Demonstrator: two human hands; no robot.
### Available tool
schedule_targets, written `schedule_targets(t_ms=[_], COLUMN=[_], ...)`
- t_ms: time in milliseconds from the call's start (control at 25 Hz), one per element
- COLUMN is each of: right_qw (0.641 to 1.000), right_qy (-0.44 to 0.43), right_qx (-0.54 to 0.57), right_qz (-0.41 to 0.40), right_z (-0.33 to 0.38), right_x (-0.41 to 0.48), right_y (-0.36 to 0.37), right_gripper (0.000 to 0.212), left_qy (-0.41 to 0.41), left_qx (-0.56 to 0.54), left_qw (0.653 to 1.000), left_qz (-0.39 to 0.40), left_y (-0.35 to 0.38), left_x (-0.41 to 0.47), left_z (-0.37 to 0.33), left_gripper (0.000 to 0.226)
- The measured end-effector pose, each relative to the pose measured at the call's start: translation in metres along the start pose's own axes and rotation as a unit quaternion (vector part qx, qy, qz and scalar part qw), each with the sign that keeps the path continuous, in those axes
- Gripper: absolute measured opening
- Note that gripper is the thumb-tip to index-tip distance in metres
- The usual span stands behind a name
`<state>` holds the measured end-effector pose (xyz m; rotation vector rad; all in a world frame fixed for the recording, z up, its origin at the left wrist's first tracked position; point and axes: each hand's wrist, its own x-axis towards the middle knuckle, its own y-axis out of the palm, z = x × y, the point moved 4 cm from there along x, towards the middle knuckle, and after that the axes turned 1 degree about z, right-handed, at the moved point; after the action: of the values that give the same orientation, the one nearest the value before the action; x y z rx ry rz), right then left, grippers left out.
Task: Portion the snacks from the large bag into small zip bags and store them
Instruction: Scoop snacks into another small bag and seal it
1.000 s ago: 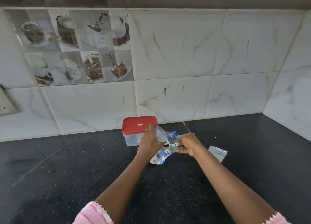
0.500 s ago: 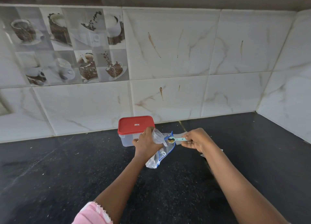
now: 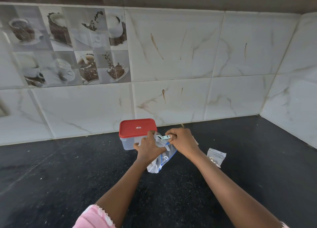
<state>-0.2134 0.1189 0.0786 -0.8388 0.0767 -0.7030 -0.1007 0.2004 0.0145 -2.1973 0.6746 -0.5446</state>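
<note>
We see the small bag [image 3: 159, 139], clear and crumpled, held up just above the counter [image 3: 68, 176], in front of the box [image 3: 127, 143]. Our left hand [image 3: 149, 148] grasps it near the mouth, fingers curled round the plastic. At that mouth sits the bowl of a pale teal scoop [image 3: 166, 137]. Our right hand [image 3: 182, 141] pinches its handle, fingers curled in close. What the bowl carries we cannot tell.

Beneath both hands lies the big bag [image 3: 165, 160], clear with a blue zip edge. It is slumped on the counter and partly hidden by our left wrist.

To the right, apart from our right forearm, a second small bag [image 3: 216, 156] lies flat on the counter with pale brown bits at its near end.

The box is clear plastic with a red lid [image 3: 137, 127] on it. It stands close to the marbled tile wall [image 3: 171, 56], where one panel on the left shows coffee cups. A pink sleeve [image 3: 94, 217] shows at our left elbow.
</note>
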Motion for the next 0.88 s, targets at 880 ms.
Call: schedule_targets(t_ms=[880], right_qw=[0.98], right_qy=[-0.043], right_qx=[-0.137], right_qz=[0.136], right_z=[-0.015], right_x=[-0.001], right_y=[0.03], right_gripper=[0.032], left_qy=[-0.001], left_qx=[-0.005], left_qw=[1.0], left_qz=[-0.007], left_y=[-0.015], left_x=[-0.002], left_z=[0.001], left_gripper=[0.049])
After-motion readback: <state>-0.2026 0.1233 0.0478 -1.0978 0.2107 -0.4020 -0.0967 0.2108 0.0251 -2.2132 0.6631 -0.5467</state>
